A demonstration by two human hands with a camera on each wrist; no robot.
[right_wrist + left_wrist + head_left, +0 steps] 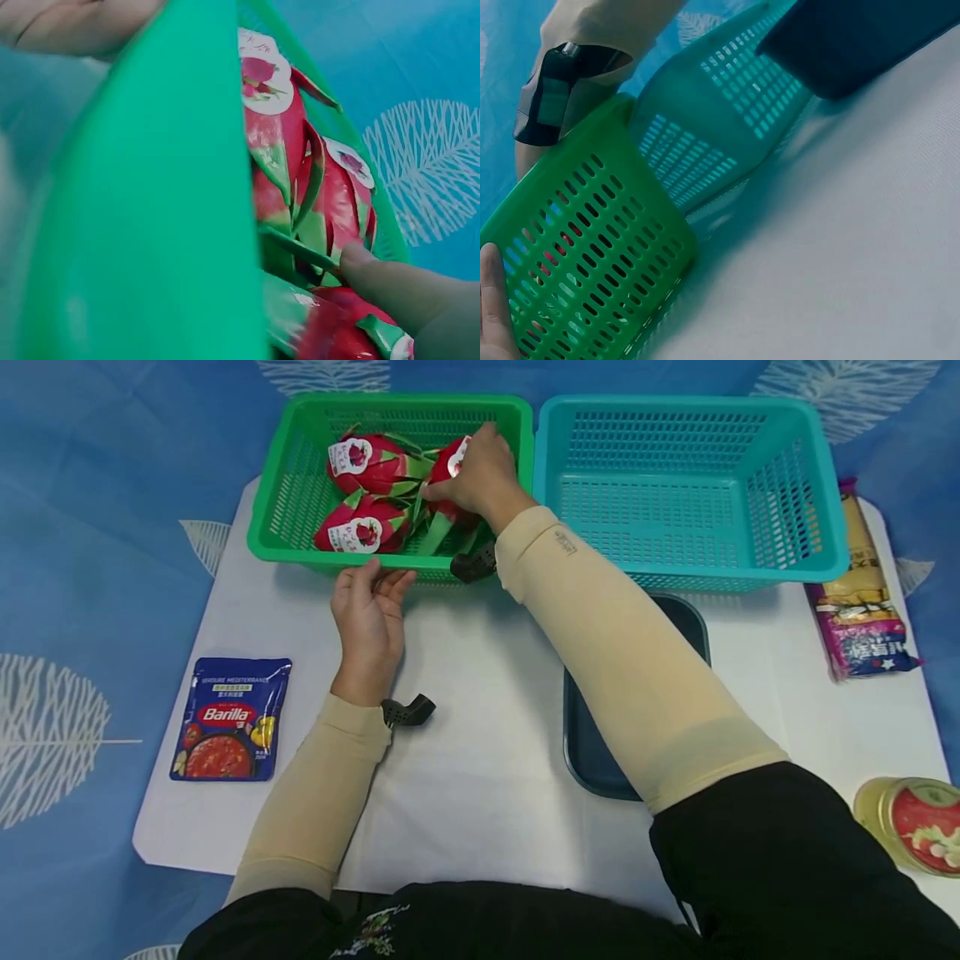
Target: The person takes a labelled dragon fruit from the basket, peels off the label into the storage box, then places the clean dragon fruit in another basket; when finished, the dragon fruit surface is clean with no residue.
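Note:
Three red dragon fruits with green scales and round white labels lie in the green basket (270, 527). My right hand (483, 477) reaches over the front rim and grips the rightmost dragon fruit (450, 458), partly covering it. In the right wrist view, the thumb (375, 274) lies against that fruit, close to the others. The upper-left dragon fruit (386, 464) and lower-left dragon fruit (384, 522) rest beside it. My left hand (371, 622) is at the basket's front, its relaxed fingers touching the outer wall near the rim; a fingertip shows there in the left wrist view.
A turquoise basket (645, 572) stands right of the green one. Under my right forearm lies a dark tray (573, 727). A blue Barilla sauce pouch (228, 718) lies left, a purple-and-yellow food packet (862, 610) right, and a red-labelled jar (911, 827) at lower right.

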